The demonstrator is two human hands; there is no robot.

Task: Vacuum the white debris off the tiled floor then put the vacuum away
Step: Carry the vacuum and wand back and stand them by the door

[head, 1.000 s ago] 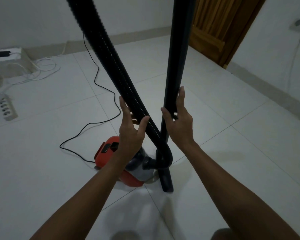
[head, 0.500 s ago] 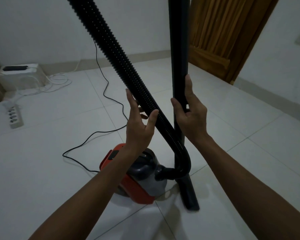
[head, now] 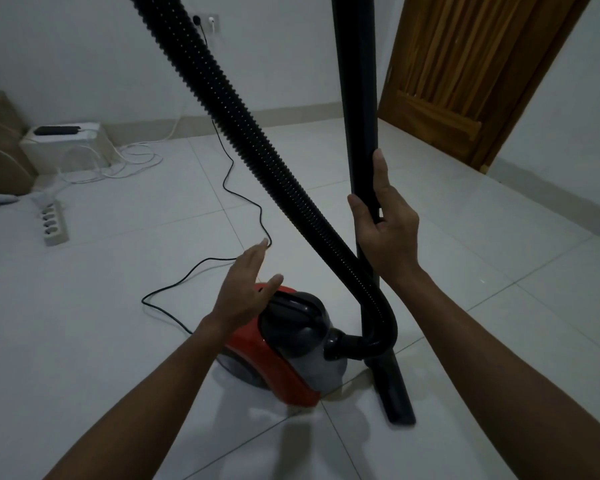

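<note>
A red and grey canister vacuum (head: 291, 358) sits on the white tiled floor (head: 84, 341) just in front of me. Its black ribbed hose (head: 243, 140) rises diagonally from the canister's front up to the top left. The black wand (head: 357, 98) stands nearly upright, with its floor nozzle (head: 395, 393) on the tiles to the right of the canister. My right hand (head: 385, 230) grips the wand at mid height. My left hand (head: 246, 289) hovers open, fingers straight, just above the canister's dark handle, holding nothing. No white debris shows on the tiles.
The black power cord (head: 229, 188) snakes from the canister to a wall socket (head: 205, 22). A power strip (head: 52, 223), white cables and a white box (head: 66, 143) lie at the left wall. A wooden door (head: 465, 71) stands at the back right.
My left hand let go of the ribbed hose and dropped toward the canister's handle. My right hand kept its grip on the wand. The view tilted up, showing more of the back wall.
</note>
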